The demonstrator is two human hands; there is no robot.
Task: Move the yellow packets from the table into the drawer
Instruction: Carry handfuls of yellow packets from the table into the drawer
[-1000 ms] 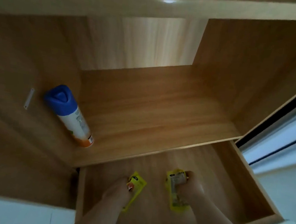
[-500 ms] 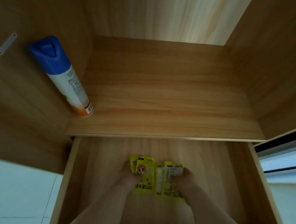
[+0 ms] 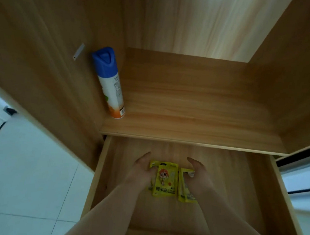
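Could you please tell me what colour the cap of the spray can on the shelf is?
Blue; the spray can cap shows clearly in the head view.

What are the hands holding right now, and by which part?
Nothing is gripped. The left hand and right hand are open beside the yellow packets, which lie flat in the drawer; the thumbs seem only to touch their upper edges.

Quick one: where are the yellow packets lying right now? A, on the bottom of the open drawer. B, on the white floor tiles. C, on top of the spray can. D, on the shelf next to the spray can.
A: the yellow packets lie flat on the wooden bottom of the open drawer, below the shelf that holds the spray can.
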